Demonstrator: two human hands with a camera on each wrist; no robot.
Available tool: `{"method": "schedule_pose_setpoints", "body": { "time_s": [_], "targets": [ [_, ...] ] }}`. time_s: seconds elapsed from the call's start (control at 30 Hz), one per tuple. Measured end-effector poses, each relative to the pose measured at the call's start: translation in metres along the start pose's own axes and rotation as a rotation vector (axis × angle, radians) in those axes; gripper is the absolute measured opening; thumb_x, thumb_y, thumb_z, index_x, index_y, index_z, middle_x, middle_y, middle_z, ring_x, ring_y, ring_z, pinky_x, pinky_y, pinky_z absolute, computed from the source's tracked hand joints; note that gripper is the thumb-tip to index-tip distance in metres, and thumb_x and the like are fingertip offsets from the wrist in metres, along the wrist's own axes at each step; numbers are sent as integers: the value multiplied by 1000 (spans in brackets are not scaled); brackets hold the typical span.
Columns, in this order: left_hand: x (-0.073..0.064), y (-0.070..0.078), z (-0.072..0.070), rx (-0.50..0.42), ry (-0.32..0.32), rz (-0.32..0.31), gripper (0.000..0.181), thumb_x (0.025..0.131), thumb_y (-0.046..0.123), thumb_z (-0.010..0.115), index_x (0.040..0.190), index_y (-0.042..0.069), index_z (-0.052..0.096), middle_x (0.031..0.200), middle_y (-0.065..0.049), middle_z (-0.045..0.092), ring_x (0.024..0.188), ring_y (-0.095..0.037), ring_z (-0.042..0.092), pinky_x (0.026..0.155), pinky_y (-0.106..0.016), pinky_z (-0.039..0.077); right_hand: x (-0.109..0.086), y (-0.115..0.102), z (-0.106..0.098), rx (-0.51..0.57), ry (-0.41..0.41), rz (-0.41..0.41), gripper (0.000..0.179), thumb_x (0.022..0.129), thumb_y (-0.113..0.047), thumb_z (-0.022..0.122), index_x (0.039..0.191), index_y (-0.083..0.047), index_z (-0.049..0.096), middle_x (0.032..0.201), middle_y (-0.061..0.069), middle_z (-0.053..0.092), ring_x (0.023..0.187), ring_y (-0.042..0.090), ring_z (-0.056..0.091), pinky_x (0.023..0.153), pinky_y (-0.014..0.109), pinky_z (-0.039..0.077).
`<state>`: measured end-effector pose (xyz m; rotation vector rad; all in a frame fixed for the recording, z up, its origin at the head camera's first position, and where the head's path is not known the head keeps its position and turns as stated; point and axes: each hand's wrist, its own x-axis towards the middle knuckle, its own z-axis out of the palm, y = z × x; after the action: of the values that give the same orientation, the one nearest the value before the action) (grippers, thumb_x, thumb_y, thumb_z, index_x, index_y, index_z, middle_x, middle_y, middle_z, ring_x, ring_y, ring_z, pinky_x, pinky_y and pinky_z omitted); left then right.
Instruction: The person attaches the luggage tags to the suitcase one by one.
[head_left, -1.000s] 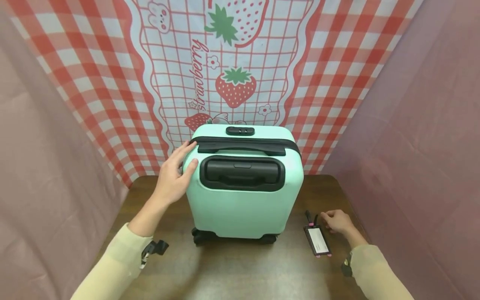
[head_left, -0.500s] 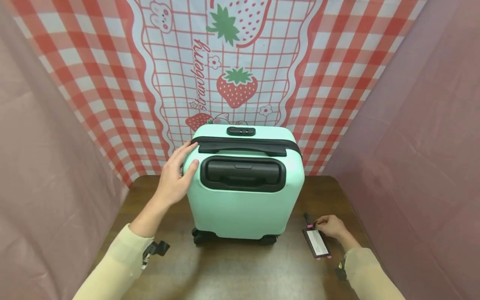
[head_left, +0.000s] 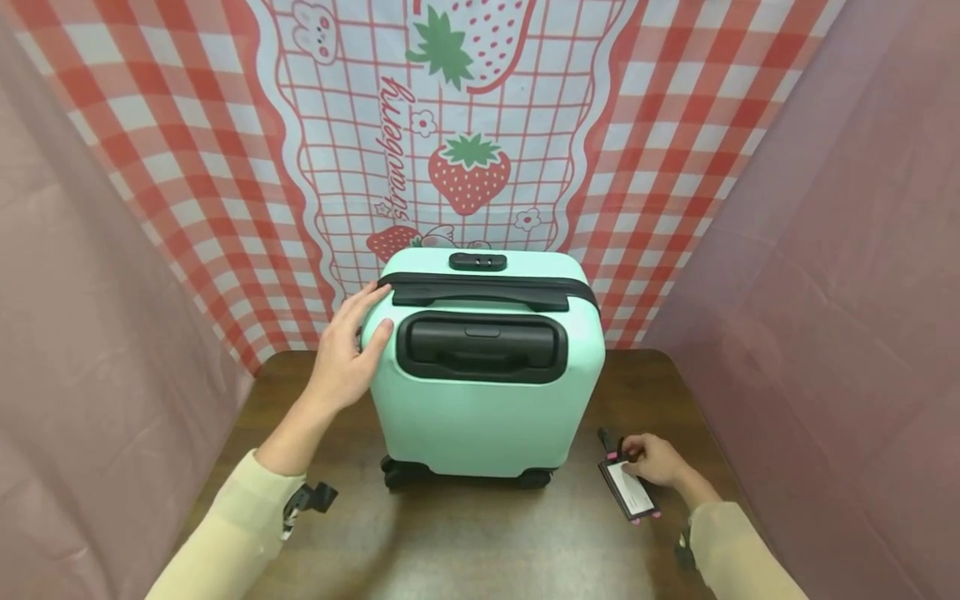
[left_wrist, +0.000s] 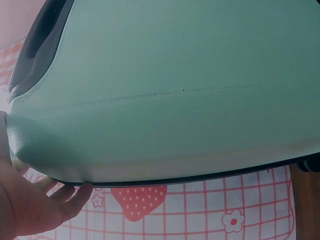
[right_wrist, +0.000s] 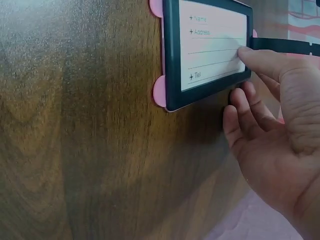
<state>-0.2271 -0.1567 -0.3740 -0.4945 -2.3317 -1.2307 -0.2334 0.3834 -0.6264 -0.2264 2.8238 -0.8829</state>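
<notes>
A mint-green suitcase (head_left: 480,425) stands upright on the wooden table, its black handles at the top. My left hand (head_left: 341,358) rests on its upper left corner, fingers extended over the edge and thumb on the near face. To the right of the suitcase lies a black-framed luggage tag (head_left: 632,490) with pink trim and a black strap (right_wrist: 285,46). My right hand (head_left: 654,460) pinches the tag at its strap end. In the right wrist view the thumb presses the white card (right_wrist: 212,57), with the other fingers curled at and behind the tag's edge.
A red-and-white checked cloth (head_left: 675,125) with strawberries hangs behind the suitcase. Pink cloth walls (head_left: 810,333) stand on both sides. The wooden table (head_left: 480,542) reaches toward me in front of the suitcase wheels.
My right hand has moved left onto the luggage tag and now holds it; the tag has shifted slightly left. The left hand and suitcase have stayed in place.
</notes>
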Motion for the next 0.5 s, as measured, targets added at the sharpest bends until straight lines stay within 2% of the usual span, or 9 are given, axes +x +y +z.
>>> {"method": "schedule_pose_setpoints", "body": {
  "time_s": [0.2, 0.33, 0.5],
  "targets": [
    [0, -1, 0, -7, -1, -5, 51, 106, 22, 60, 157, 14, 54, 167, -16, 44, 152, -38, 46, 117, -65, 45, -4, -1, -2, 70, -11, -7, 22, 83, -3, 81, 102, -3, 68, 92, 8, 70, 81, 15, 61, 70, 28, 49],
    [-1, -1, 1, -8, -5, -6, 52, 106, 23, 61, 157, 14, 54, 167, -16, 44, 151, -39, 46, 114, -65, 48, -8, -1, -8, 179, -34, -16, 20, 86, 1, 77, 102, -1, 65, 93, 9, 70, 83, 13, 63, 69, 25, 52],
    [-1, 0, 1, -8, -3, -4, 53, 106, 24, 61, 157, 15, 54, 167, -15, 44, 152, -38, 46, 113, -64, 49, -14, -4, -17, 297, -62, -43, 19, 90, 2, 74, 105, 3, 61, 101, 15, 71, 90, 13, 67, 72, 24, 55]
  ]
}}
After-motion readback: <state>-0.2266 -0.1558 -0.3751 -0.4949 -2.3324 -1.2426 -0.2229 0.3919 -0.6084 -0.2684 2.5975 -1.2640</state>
